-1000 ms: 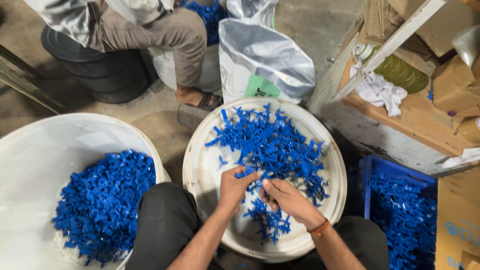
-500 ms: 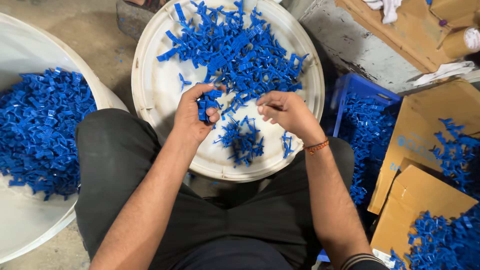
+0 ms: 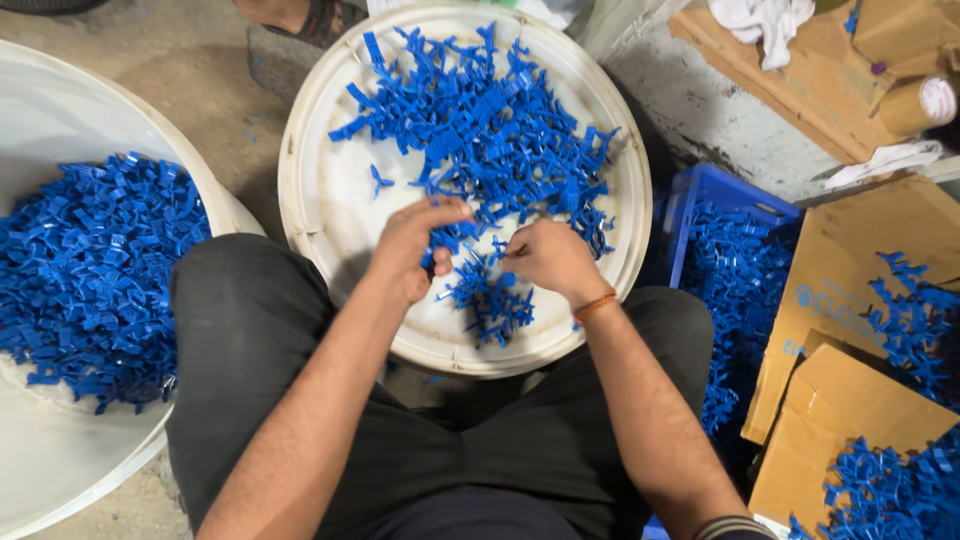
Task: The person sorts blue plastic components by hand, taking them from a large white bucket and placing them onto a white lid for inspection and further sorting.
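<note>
A round white tray (image 3: pixel 320 200) rests on my lap, covered with a heap of small blue plastic parts (image 3: pixel 480 120). My left hand (image 3: pixel 412 245) is curled over the tray's near side, fingers closed on a blue plastic part. My right hand (image 3: pixel 548 258) sits beside it, pinching another blue piece between fingertips. A smaller cluster of blue parts (image 3: pixel 488 300) lies just below both hands. An orange thread circles my right wrist.
A large white tub (image 3: pixel 60 120) holding blue parts (image 3: pixel 90 270) stands at my left. At the right are a blue crate (image 3: pixel 700 190) and cardboard boxes (image 3: pixel 850 280) with more blue parts. Another person's sandalled foot (image 3: pixel 300 15) shows at the top.
The view has tilted down toward my lap. Both hands have stayed close together over the tray's near side, working at blue parts.
</note>
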